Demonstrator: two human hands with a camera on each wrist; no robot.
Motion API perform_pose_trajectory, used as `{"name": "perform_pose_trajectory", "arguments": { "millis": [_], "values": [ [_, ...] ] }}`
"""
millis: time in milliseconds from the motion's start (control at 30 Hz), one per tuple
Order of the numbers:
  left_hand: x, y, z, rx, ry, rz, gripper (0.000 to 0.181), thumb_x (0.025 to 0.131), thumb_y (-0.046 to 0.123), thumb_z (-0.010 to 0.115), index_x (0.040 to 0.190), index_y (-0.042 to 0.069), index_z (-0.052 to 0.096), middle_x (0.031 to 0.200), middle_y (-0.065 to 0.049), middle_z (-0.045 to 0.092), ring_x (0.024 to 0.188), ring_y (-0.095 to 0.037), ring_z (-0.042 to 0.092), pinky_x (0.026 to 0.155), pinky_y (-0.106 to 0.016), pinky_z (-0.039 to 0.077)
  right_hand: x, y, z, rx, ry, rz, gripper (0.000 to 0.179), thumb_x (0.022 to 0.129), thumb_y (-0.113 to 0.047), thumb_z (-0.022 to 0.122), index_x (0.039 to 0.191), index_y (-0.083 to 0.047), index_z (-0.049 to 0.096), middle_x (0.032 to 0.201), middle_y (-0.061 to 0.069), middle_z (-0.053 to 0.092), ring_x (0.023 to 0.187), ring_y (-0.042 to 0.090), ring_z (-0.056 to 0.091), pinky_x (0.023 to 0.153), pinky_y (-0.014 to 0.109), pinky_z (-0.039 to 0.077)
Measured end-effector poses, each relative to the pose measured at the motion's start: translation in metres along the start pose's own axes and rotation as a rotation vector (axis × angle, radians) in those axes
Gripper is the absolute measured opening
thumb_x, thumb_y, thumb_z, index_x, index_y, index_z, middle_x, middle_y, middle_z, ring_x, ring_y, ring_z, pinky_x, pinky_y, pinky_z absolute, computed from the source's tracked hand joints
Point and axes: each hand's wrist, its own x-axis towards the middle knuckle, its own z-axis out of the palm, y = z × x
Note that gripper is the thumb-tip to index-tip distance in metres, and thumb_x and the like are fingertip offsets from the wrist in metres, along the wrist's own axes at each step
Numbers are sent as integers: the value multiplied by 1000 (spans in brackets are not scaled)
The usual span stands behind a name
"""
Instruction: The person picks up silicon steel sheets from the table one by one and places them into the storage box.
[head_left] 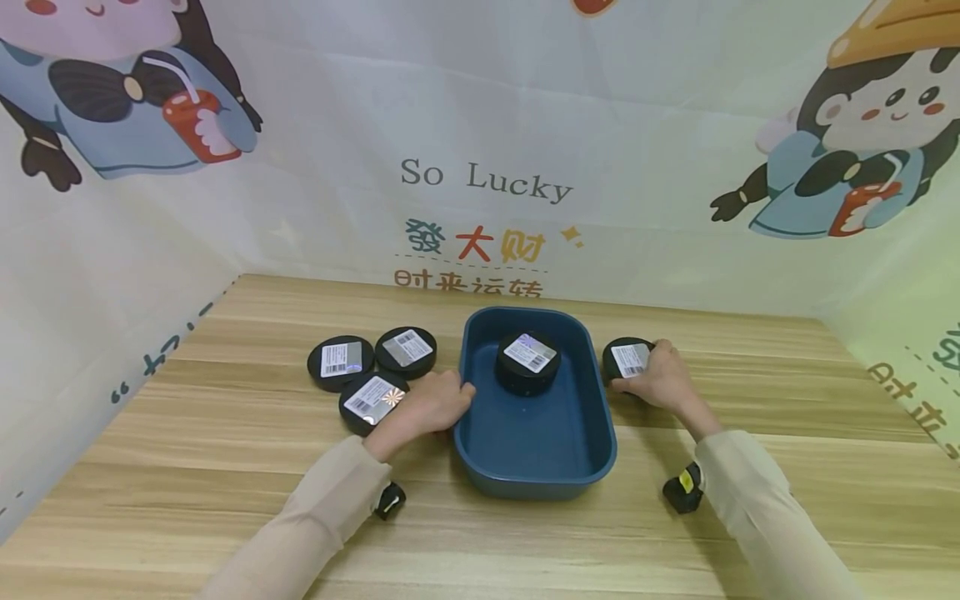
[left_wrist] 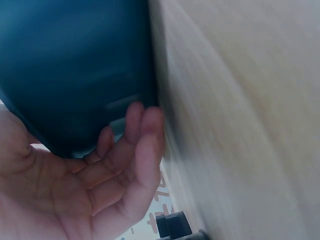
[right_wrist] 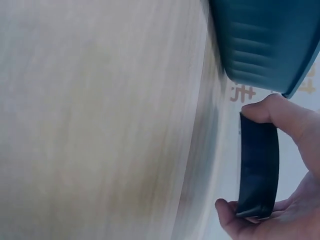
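A blue plastic bin (head_left: 534,450) stands on the table. My left hand (head_left: 438,400) holds its left rim, thumb at the top edge; in the left wrist view the fingers (left_wrist: 147,155) bend against its outer wall. To the right of the bin, my right hand (head_left: 660,377) grips a flat round black disc (head_left: 628,358) with a silver and white label. Seen from the right wrist, that disc (right_wrist: 258,167) sits between thumb and fingers, apart from the tabletop. Inside the bin, toward the far end, lies a similar labelled black disc (head_left: 528,358); whether it is a stack I cannot tell.
Left of the bin, three more labelled black discs lie close together: one at the far left (head_left: 341,362), one behind (head_left: 406,350), and one nearer (head_left: 371,404), partly behind my left hand. A printed cloth (head_left: 637,208) hangs behind the wooden table (head_left: 525,542).
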Motion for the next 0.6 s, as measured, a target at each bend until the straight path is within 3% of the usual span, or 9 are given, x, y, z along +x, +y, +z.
{"name": "perform_pose_trajectory", "arguments": {
  "millis": [367, 600],
  "values": [
    [1, 0, 0, 21, 3, -3, 30, 90, 20, 37, 76, 1, 56, 64, -10, 50, 50, -20, 51, 46, -27, 37, -3, 2, -1, 175, 88, -85, 88, 70, -21, 69, 129, 17, 16, 117, 35, 38, 102, 42, 44, 88, 50, 36],
    [1, 1, -1, 24, -5, -15, 30, 90, 20, 37, 77, 1, 56, 64, -10, 50, 50, -19, 51, 47, -27, 37, -6, -3, -3, 217, 145, -115, 89, 70, -22, 71, 130, 15, 17, 121, 34, 37, 105, 43, 42, 90, 51, 35]
  ]
}}
